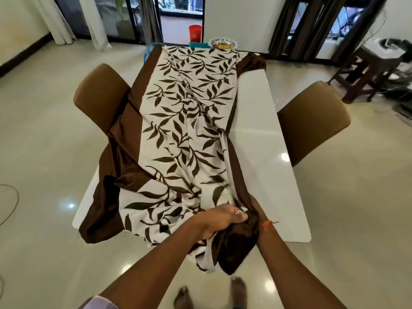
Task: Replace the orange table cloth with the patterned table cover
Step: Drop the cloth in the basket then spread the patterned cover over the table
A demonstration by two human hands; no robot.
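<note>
The patterned table cover (178,121), cream with dark leaves and a brown satin border, lies rumpled along the left and middle of the white table (267,152). Its left border hangs over the table's side. My left hand (220,219) grips the bunched near end of the cover at the table's front edge. My right hand (253,210) is mostly hidden under the brown border there and holds that fabric. No orange cloth is in view.
Two brown chairs (100,94) (312,121) stand at the table's left and right sides. A glass dish (223,43) and a teal item (198,44) sit at the far end. A wooden stool (370,70) is at the right. A cable (11,204) lies on the floor at left.
</note>
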